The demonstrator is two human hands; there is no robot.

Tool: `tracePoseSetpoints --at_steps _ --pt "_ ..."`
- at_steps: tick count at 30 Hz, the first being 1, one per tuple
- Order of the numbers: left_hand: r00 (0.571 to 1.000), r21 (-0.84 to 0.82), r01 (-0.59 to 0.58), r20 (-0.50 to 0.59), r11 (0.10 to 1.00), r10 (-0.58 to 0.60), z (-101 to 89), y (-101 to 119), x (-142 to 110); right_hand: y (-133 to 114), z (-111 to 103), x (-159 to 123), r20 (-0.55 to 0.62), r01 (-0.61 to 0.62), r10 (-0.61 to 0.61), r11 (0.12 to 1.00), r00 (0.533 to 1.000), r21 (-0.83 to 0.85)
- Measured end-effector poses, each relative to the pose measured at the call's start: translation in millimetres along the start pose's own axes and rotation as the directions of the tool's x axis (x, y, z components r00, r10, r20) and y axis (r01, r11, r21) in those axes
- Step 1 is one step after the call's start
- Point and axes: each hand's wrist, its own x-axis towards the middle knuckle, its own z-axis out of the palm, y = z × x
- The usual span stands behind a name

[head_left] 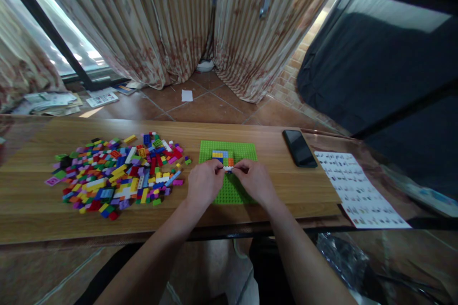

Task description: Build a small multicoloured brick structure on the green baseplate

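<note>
A green studded baseplate [234, 194] lies on the wooden table in front of me. On it stands a small group of toy bricks [222, 155] in yellow, light blue, blue and orange. Just in front of that group is a white toy brick [228, 168], pinched from both sides. My left hand [206, 180] has its thumb and forefinger closed on the brick's left end. From the right, my right hand [255, 178] grips the other end with closed fingertips. Whether the white brick is pressed onto the plate, I cannot tell.
A wide pile of loose coloured bricks [118, 176] spreads over the left of the wooden table [286, 190]. To the right lie a black phone [299, 148] and a printed sheet [358, 188] that reaches past the table's edge. Striped curtains [186, 19] hang beyond.
</note>
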Motion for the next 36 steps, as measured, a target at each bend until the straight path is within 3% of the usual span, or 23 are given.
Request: tracePoseSetpoints --at_steps 12,23,36 --pt "0.995 0.009 -0.015 -0.098 1.0 0.015 5.9 0.5 -2.7 -4.6 -1.4 -2.6 -0.025 0.01 -0.013 0.996 1.0 -0.093" --pt "0.998 0.058 0.0 -0.06 0.998 0.003 6.5 0.7 -0.6 -6.3 -3.2 -1.5 -0.007 0.017 -0.019 0.985 1.0 -0.174" --pt "0.992 0.011 -0.04 -0.116 0.999 0.041 9.1 0.3 -4.1 -5.4 0.8 5.4 -0.043 -0.101 0.099 0.993 0.994 -0.055"
